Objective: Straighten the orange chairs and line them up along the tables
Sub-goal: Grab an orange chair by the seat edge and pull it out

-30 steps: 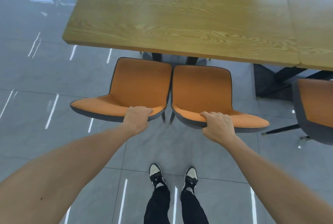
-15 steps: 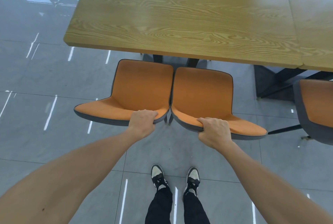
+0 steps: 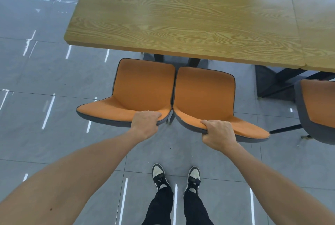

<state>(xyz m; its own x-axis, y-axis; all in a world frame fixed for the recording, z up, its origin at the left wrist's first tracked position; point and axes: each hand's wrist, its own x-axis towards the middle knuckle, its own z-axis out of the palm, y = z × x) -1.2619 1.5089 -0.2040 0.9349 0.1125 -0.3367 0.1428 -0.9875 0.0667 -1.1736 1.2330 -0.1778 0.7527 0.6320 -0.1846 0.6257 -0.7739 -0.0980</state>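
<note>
Two orange chairs with grey shells stand side by side in front of a long wooden table, their seats facing it. My left hand grips the top edge of the left chair's backrest near its right end. My right hand grips the top edge of the right chair's backrest near its left end. The two chairs touch or nearly touch along their inner sides. Both front edges of the seats sit just short of the table's near edge. A third orange chair stands at the right, cut off by the frame.
A second wooden table adjoins the first on the right. Dark table legs stand between the right chair and the third chair. My feet in black-and-white sneakers stand on the grey tiled floor behind the chairs.
Both chairs sit slightly lower and to the right in view than a second ago, a bit farther from the table edge. My hands keep their grips on the backrests.
</note>
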